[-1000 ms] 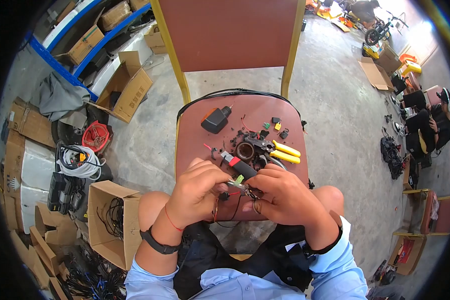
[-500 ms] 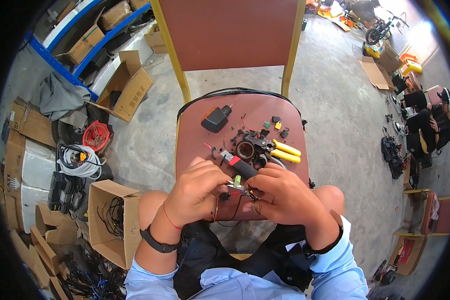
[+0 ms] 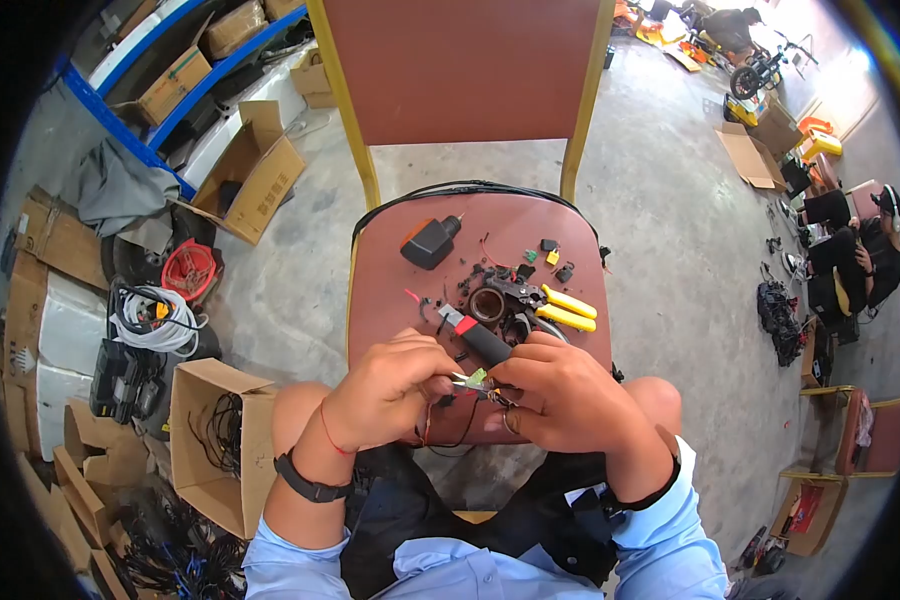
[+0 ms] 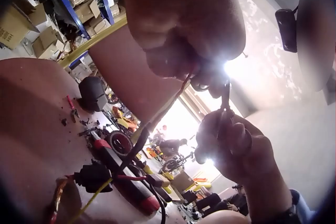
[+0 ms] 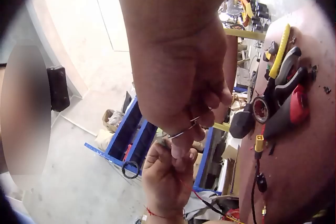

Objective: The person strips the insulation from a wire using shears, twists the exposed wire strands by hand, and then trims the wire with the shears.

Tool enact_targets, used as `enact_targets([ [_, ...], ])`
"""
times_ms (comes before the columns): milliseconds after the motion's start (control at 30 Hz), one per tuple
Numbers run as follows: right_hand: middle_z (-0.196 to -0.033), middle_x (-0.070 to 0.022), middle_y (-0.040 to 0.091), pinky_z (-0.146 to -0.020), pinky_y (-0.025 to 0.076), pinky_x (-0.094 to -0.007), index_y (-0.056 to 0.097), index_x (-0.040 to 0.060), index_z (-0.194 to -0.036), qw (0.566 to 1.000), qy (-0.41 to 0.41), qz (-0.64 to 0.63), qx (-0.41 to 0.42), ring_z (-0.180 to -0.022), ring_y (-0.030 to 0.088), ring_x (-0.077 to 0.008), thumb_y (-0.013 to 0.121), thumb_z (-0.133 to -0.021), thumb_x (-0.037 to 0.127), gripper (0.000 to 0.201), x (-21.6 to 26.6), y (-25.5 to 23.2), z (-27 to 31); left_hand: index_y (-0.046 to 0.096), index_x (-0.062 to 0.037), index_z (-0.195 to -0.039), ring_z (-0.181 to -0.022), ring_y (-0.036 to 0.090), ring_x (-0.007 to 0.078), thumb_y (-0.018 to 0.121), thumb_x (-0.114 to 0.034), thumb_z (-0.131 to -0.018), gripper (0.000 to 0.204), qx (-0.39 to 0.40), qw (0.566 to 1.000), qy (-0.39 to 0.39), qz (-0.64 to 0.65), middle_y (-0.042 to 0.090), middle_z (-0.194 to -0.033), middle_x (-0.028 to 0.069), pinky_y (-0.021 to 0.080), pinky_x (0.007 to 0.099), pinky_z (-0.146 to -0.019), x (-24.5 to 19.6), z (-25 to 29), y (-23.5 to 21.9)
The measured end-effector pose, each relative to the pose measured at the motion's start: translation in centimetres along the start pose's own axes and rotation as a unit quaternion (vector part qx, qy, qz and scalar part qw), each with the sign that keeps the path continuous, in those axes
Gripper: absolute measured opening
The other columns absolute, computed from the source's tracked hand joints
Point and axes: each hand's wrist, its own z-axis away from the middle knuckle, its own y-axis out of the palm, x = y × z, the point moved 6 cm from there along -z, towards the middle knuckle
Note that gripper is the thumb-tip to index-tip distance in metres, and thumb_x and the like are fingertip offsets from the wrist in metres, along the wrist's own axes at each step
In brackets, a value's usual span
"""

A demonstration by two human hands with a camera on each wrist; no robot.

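Observation:
In the head view my left hand (image 3: 390, 390) and right hand (image 3: 575, 400) work close together over the near edge of the chair seat (image 3: 390, 270). A small green piece (image 3: 476, 379) shows between their fingertips. My left hand pinches a thin wire (image 4: 167, 107), which hangs from the fingers in the left wrist view. My right hand grips what look like small metal scissors (image 4: 226, 103), their tip pointing at the left fingers. A thin silver loop (image 5: 184, 130) lies at a right finger. The left fingertips partly hide the wire's end.
On the seat lie a red-and-black-handled tool (image 3: 475, 335), yellow-handled pliers (image 3: 567, 308), a brown ring-shaped part (image 3: 487, 305), a black-and-orange lamp (image 3: 430, 242) and small connectors (image 3: 552, 257). An open carton (image 3: 220, 450) with cables stands left of my leg. Someone sits far right.
The green piece swings upright, then tilts again between the fingertips. Both hands keep nearly the same place and grip. The head view has shifted slightly.

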Motion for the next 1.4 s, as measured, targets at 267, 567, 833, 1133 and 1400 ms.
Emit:
enact_targets([
  [267, -0.083, -0.0095, 0.062, -0.078, 0.050, -0.0419, 0.071, 0.0022, -0.100, 1.000, -0.006, -0.012, 0.027, -0.088, 0.061, -0.0315, 0.076, -0.075, 0.007, 0.026, 0.1, -0.2, 0.3, 0.068, -0.0004, -0.099, -0.078, 0.062, 0.0245, 0.068, 0.000, -0.091, 0.009, 0.028, 0.995, -0.038, 0.085, 0.065, -0.081, 0.0090, 0.049, 0.0361, -0.074, 0.4, 0.3, 0.5],
  [567, -0.082, -0.0125, 0.062, -0.077, 0.050, -0.0431, 0.069, 0.0013, -0.098, 0.999, 0.033, -0.033, -0.005, -0.088, 0.061, -0.0339, 0.076, -0.079, 0.009, 0.022, -0.7, -0.6, 0.1, 0.065, 0.0018, -0.115, -0.092, 0.062, 0.0123, 0.067, -0.017, -0.102, 0.023, -0.006, 0.906, -0.232, 0.354, 0.067, -0.101, 0.0027, 0.052, 0.0287, -0.080, 2.2, 1.2, 1.8],
  [833, -0.087, -0.0167, 0.063, -0.076, 0.049, -0.0451, 0.068, 0.0000, -0.095, 0.994, 0.091, -0.057, -0.027, -0.087, 0.062, -0.0364, 0.080, -0.082, 0.018, 0.026, -1.5, -0.7, 0.2, 0.070, -0.0020, -0.110, -0.091, 0.066, 0.0120, 0.083, -0.012, -0.088, 0.027, -0.159, 0.966, -0.183, 0.086, 0.072, -0.098, 0.0051, 0.052, 0.0275, -0.079, 0.9, 0.2, 1.1],
  [1133, -0.085, -0.0146, 0.063, -0.075, 0.049, -0.0426, 0.069, 0.0010, -0.099, 0.995, 0.080, -0.049, -0.026, -0.086, 0.063, -0.0343, 0.083, -0.081, 0.024, 0.033, -1.6, -0.4, 0.0, 0.072, -0.0030, -0.092, -0.078, 0.068, 0.0227, 0.085, 0.002, -0.073, 0.023, -0.206, 0.972, -0.022, -0.106, 0.075, -0.088, 0.0089, 0.052, 0.0327, -0.074, -0.3, 0.2, 0.2],
  [1400, -0.083, -0.0124, 0.062, -0.073, 0.049, -0.0415, 0.070, 0.0015, -0.104, 0.997, 0.054, -0.034, -0.047, -0.084, 0.063, -0.0321, 0.085, -0.078, 0.024, 0.038, -1.2, -0.5, 0.1, 0.071, -0.0057, -0.090, -0.073, 0.066, 0.0254, 0.084, 0.004, -0.070, 0.025, -0.202, 0.968, 0.021, -0.145, 0.074, -0.083, 0.0083, 0.048, 0.0347, -0.074, -1.0, -0.1, 0.3],
])
